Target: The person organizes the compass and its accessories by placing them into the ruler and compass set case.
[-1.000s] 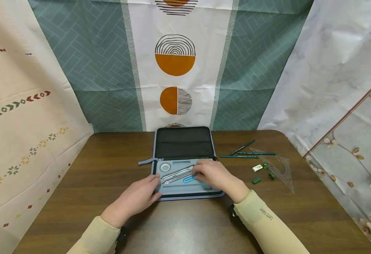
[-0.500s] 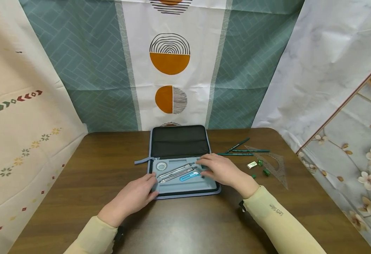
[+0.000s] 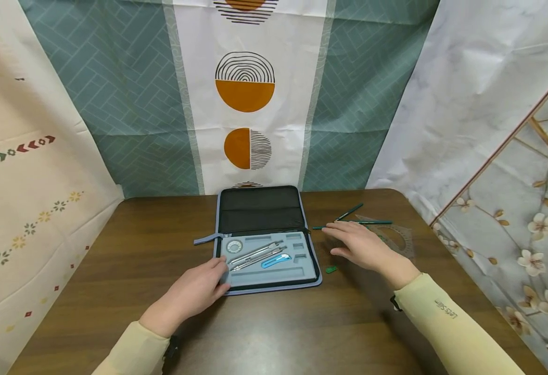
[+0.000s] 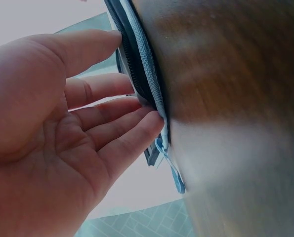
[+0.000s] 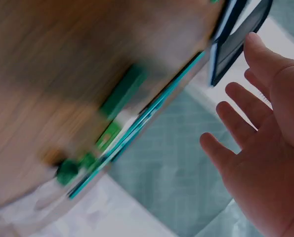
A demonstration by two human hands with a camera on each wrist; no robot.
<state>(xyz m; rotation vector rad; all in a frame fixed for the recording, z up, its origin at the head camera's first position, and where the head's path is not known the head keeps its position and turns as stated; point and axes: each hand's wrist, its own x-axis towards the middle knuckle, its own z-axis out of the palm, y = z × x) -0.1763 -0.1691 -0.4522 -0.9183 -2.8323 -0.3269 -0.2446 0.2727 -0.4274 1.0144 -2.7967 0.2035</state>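
Note:
An unzipped case [image 3: 259, 211] lies spread on the table, its grey tray [image 3: 259, 278] facing up. Two silver compasses [image 3: 256, 255], a blue cutter-like tool [image 3: 276, 261] and a round pale disc [image 3: 234, 246] sit in the tray; several slots at its right are bare. My left hand [image 3: 189, 294] rests on the case's front left corner, fingers extended against the edge in the left wrist view. Right of the case, my right hand [image 3: 365, 248] hovers with spread fingers and an uncurled palm, holding nothing. Beside the case's right edge lies a small green piece [image 3: 331, 269].
Dark green pencils [image 3: 348, 212] and a clear triangular ruler [image 3: 406, 237] lie at the back right. In the right wrist view, a green block [image 5: 123, 92], a green-and-white eraser [image 5: 107, 136] and blurred small green pieces [image 5: 67, 171] line the table. A zipper pull strap [image 3: 205, 239] sticks out left.
My right hand has left the tray and moved right, over the table. A small green piece now shows beside the case. My left hand stays at the corner; the view has shifted slightly.

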